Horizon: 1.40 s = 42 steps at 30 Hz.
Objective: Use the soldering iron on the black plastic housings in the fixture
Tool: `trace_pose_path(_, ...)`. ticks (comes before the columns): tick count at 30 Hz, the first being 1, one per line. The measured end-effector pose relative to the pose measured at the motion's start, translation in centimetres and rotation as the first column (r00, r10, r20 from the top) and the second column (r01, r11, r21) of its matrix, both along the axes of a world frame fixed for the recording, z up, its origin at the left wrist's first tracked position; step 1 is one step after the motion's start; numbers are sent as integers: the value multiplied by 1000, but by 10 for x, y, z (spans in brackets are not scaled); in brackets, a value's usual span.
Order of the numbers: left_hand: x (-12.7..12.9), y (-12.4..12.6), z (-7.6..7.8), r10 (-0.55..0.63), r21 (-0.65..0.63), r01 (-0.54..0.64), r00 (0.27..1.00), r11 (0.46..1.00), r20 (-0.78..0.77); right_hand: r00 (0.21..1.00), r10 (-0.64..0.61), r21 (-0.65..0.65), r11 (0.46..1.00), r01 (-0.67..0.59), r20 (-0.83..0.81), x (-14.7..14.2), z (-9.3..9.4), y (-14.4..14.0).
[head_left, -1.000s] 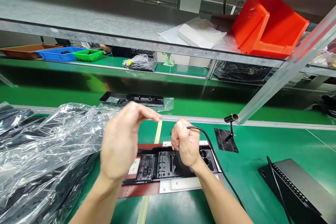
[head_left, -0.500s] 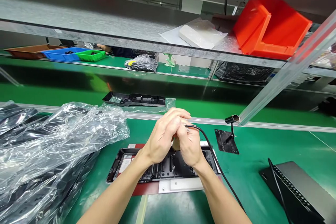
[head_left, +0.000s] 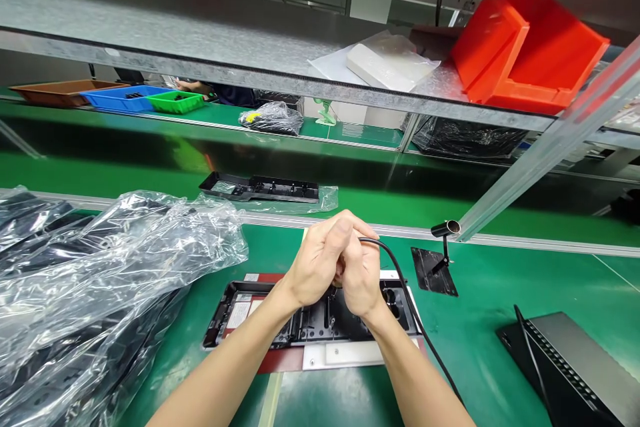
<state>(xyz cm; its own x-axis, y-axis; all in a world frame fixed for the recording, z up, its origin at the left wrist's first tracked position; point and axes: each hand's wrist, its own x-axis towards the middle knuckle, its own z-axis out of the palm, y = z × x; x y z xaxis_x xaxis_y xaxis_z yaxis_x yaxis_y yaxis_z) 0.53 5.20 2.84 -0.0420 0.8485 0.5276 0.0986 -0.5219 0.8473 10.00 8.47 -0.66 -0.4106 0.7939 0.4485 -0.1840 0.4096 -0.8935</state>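
Observation:
Both hands meet above the middle of an open black plastic housing [head_left: 320, 328]. My left hand [head_left: 316, 265] is closed, its thumb and fingers pressed against the right hand; what it grips is hidden. My right hand [head_left: 361, 275] is curled closed around a black cable [head_left: 400, 273], which leaves at its top and bends down to the right. A small tan piece shows faintly between the palms, too covered to name. The housing lies on a dark red and white fixture [head_left: 320, 356], partly hidden by hands and forearms.
Clear plastic wrap over black parts [head_left: 125, 260] fills the left. Right stand a black stand with a tube [head_left: 440, 257] and a black-and-grey panel [head_left: 565, 360]. Another black housing [head_left: 260, 188] lies behind. An orange bin [head_left: 530, 53] sits on the shelf [head_left: 200, 27] overhead.
My hands have drawn closer together, with the left fingers folded further in. The tan piece between them is now more covered. The view has shifted slightly.

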Motion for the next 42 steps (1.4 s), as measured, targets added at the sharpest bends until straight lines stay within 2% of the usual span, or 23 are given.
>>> trace_pose_path(6,-1,0,-9,-2,-12,3,1000,1000,10,995,51,-55,997,-56,-91,1,-2,-3)
trace_pose_path(13,-3,6,-14,6,147,1,999,989,-46,986,99,-50,993,-107,-137,-1,-16,1)
trace_pose_path(18,-3,6,-15,9,154,-1,999,988,-47,986,13,58,998,-3,-167,-2,-9,1)
trace_pose_path(22,-4,6,-17,20,141,-15,999,990,-35,995,-23,101,994,34,-102,-2,1,1)
trace_pose_path(26,-4,7,-19,-23,163,24,1000,986,-4,996,-75,139,987,82,-58,-3,5,2)
trace_pose_path(31,-2,9,-19,-20,209,18,1000,978,9,995,-82,131,987,90,-61,-3,6,2)
trace_pose_path(42,-1,8,-17,7,182,-9,1000,983,14,995,-96,118,988,99,-30,-4,7,1)
